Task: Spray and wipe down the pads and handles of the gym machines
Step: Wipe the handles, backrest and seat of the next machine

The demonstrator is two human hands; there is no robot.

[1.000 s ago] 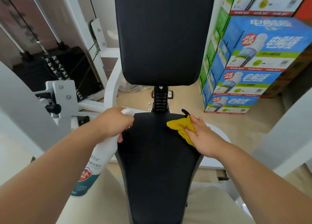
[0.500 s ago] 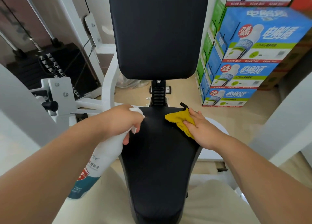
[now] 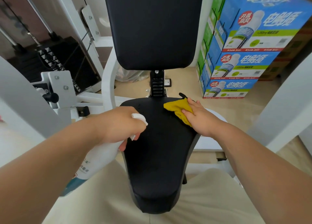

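Shifted inward since a second ago, the left hand (image 3: 118,124) is now being held over the left part of the seat pad (image 3: 157,156), where earlier it was being kept at the pad's left edge. Its fingers are being curled round the neck of the spray bottle (image 3: 99,158), with one finger wrapped on the trigger, and the white nozzle (image 3: 140,118) is being aimed across the black surface. The bottle's body is being angled back toward the person's lap.

On the other side, the right hand (image 3: 200,121) is being kept where it was, at the far right corner of the pad. Its fingers are being laid fairly straight on the yellow cloth (image 3: 177,108), which is being pressed flat against the pad.

A few faint specks are being shown on the pad near the cloth; whether they are droplets cannot be told.

Judged from this, the seat is being sprayed, and wiping is being readied but not yet begun. Beyond the seat, the upright back pad (image 3: 152,26) is being left untouched, and the stacked boxes (image 3: 244,60) are standing well apart on the right.
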